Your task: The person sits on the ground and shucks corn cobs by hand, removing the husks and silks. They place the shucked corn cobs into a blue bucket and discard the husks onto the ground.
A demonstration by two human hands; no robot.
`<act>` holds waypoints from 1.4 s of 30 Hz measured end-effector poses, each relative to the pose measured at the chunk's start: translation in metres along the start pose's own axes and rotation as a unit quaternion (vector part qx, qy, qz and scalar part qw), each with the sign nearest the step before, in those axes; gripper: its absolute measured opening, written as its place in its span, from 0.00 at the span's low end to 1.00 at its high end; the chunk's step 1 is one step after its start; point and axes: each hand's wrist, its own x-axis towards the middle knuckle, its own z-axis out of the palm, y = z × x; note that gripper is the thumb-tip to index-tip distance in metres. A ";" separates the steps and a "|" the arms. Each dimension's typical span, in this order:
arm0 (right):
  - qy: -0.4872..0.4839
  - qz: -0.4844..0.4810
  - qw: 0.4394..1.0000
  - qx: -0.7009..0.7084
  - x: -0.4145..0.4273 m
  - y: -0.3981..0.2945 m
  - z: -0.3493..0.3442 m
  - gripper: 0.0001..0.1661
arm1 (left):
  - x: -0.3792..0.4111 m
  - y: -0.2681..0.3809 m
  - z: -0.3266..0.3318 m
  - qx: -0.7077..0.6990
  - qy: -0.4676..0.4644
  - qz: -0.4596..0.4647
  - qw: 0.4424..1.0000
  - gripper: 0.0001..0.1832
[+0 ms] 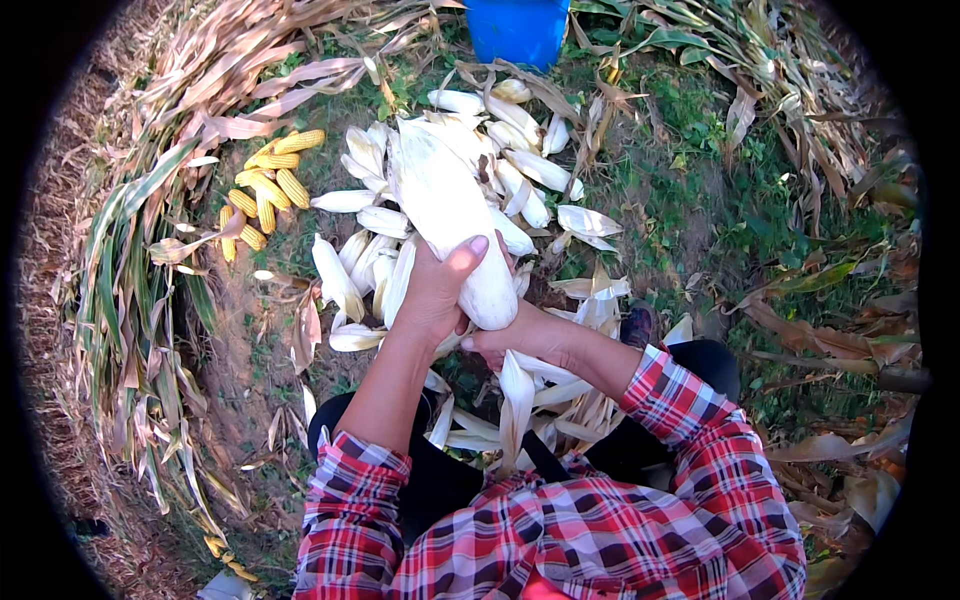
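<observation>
My left hand [442,289] is wrapped around an ear of corn in its pale husk [457,217], with the thumb lying on top. The ear slants from upper left down toward me. Just below its rounded lower end is my right hand [521,337]; its fingers are partly hidden under the ear, so what they grip cannot be told. A pale husk leaf [517,386] hangs beneath that hand. Around and beyond the held ear lies a pile of unshucked corn ears [536,169]. Bare yellow corn cobs [266,187] lie in a heap to the left.
A blue plastic bucket [517,30] stands beyond the pile. Dry corn stalks [142,225] border the left side, and more stalks [795,82] lie at the upper right. Loose husks [577,412] are heaped between my legs. Low green weeds [675,142] grow on the soil.
</observation>
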 end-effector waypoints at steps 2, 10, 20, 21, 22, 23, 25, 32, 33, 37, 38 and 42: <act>0.012 -0.007 0.999 -0.042 0.000 0.004 0.001 0.13 | -0.005 -0.002 0.007 0.037 -0.011 0.006 0.999 0.25; -0.005 -0.065 0.976 -0.208 -0.005 0.030 -0.002 0.14 | -0.017 -0.003 0.016 0.249 -0.068 0.035 0.965 0.31; 0.063 -0.208 0.755 -0.619 0.016 0.064 -0.038 0.26 | -0.008 -0.019 0.002 0.297 -0.030 -0.009 0.954 0.36; 0.108 -0.086 0.758 -0.637 0.005 0.027 -0.024 0.23 | -0.006 -0.001 -0.001 0.163 0.034 -0.046 0.985 0.29; 0.147 -0.068 0.750 -0.641 0.003 0.003 -0.023 0.21 | 0.001 0.008 -0.013 0.105 0.094 -0.075 0.987 0.26; 0.210 -0.128 0.741 -0.625 -0.001 -0.014 -0.028 0.21 | 0.004 0.016 -0.023 -0.019 0.134 -0.086 0.987 0.26; 0.265 -0.110 0.701 -0.653 -0.006 -0.039 -0.044 0.21 | 0.004 0.025 -0.028 -0.214 0.126 -0.095 0.964 0.28; 0.309 0.019 0.678 -0.667 0.004 0.026 -0.135 0.35 | 0.005 0.058 -0.066 -0.236 0.208 0.034 0.949 0.29; 0.290 0.028 0.678 -0.674 0.010 0.043 -0.141 0.39 | 0.001 0.063 -0.073 -0.224 0.213 0.074 0.948 0.30; 0.172 0.128 0.660 -0.720 0.043 0.133 -0.145 0.56 | -0.011 0.062 -0.080 -0.196 0.241 0.133 0.941 0.30; 0.190 0.137 0.672 -0.702 0.046 0.162 -0.145 0.57 | -0.013 0.058 -0.077 -0.182 0.230 0.126 0.948 0.29; 0.133 0.224 0.630 -0.731 0.027 0.284 -0.123 0.50 | -0.027 0.064 -0.055 -0.269 0.128 0.057 0.953 0.23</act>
